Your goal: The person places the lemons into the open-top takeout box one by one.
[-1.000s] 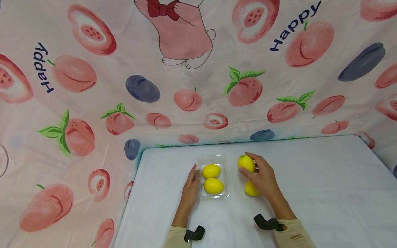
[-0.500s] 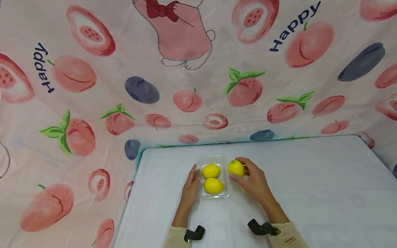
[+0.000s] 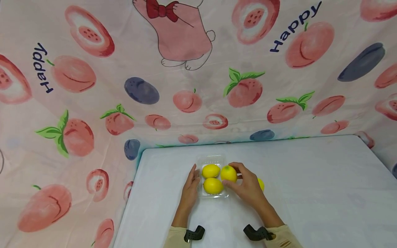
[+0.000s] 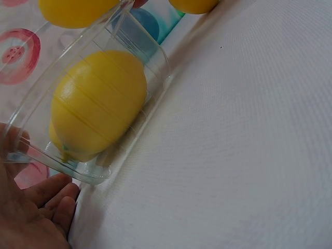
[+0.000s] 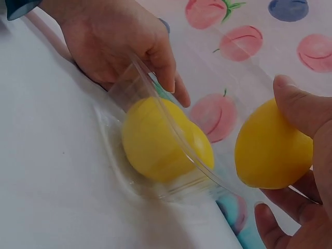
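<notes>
A clear plastic box [image 3: 214,196] stands on the table with two yellow lemons in it, a rear lemon [image 3: 211,171] and a front lemon [image 3: 213,186]. My right hand [image 3: 249,187] pinches a third lemon [image 3: 228,174] between thumb and fingers, at the box's right rim. In the right wrist view this held lemon [image 5: 272,148] is off the table, beside the clear wall. My left hand [image 3: 190,191] rests along the box's left side, fingers extended; the left wrist view has its fingers [image 4: 49,193] by the box's end. Another lemon [image 3: 261,184] is partly hidden behind my right hand.
The white table [image 3: 325,186] extends to the right of both hands. Behind it hangs a fruit-printed cloth [image 3: 186,82], which also covers the left side. Each wrist wears a black camera mount, the left mount [image 3: 194,234] and the right mount [image 3: 258,232].
My right hand has carried the held lemon leftward and slightly nearer, from beside the box to its right rim. The left hand and the box have stayed in place.
</notes>
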Demonstrator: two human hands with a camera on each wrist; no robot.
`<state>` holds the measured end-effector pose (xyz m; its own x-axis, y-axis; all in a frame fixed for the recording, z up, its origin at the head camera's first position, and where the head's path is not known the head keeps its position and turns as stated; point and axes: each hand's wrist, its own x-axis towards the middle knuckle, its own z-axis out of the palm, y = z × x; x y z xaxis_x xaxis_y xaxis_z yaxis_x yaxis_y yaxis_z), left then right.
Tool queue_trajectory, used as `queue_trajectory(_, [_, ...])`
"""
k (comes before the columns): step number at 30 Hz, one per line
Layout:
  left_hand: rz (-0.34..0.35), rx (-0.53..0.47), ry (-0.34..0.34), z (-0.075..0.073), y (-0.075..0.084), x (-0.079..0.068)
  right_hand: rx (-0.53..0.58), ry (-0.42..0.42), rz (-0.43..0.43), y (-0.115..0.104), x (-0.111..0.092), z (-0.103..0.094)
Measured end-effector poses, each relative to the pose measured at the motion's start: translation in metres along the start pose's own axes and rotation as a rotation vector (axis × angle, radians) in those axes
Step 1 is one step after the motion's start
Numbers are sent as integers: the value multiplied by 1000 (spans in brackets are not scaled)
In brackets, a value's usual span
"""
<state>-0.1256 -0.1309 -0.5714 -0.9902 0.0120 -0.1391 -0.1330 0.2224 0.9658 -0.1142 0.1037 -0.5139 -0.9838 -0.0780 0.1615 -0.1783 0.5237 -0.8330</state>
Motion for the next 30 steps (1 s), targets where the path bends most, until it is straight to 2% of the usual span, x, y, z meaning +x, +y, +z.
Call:
queue_trajectory(10, [10,8,7,1,-1,-1,36,-9,-64,0,-7,13])
queue_trajectory(22, [12,8,5,1,-3,-1,-65,-49,-102,0,-13,22])
queue_trajectory(30, [20,10,3,0,-2,-2,-113,-47,-143,0,-15,29])
